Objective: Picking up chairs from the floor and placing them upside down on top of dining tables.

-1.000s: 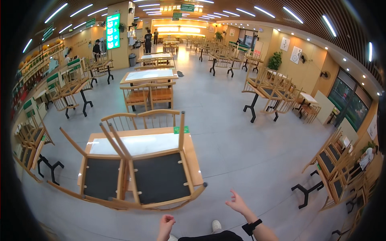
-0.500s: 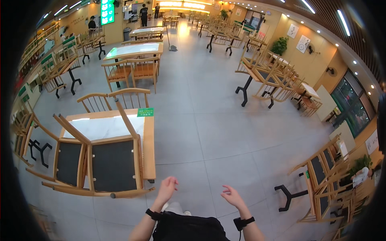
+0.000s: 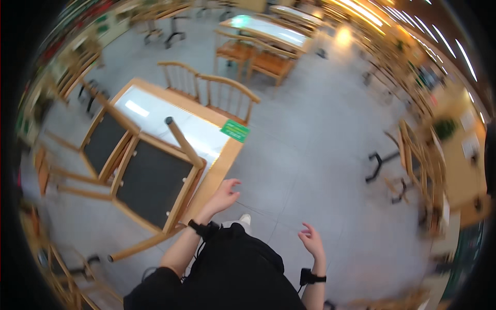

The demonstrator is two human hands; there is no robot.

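My left hand [image 3: 225, 195] hovers by the right edge of a wooden table [image 3: 219, 170] with a white marbled top, its fingers loosely curled and apart, holding nothing. Over the floor to the right is my right hand [image 3: 312, 242], also free, with fingers spread. Two wooden chairs rest upside down on the table; the nearer chair [image 3: 153, 180] shows a dark seat underside and a leg pointing up, and the other chair [image 3: 105, 142] lies beyond it to the left. A green sign [image 3: 235, 130] lies at the table's far right corner.
Two upright chairs [image 3: 227, 95] stand at the table's far side. Farther off is another white-topped table [image 3: 268, 30] with chairs [image 3: 271, 64] tucked against it. Tables with stacked chairs [image 3: 421, 170] line the right side, blurred. Grey tiled floor [image 3: 310, 150] runs between.
My view has turned and tilted, and I have come closer to the table. My left hand is now beside its edge. Both hands remain free, and the chairs stay on the table.
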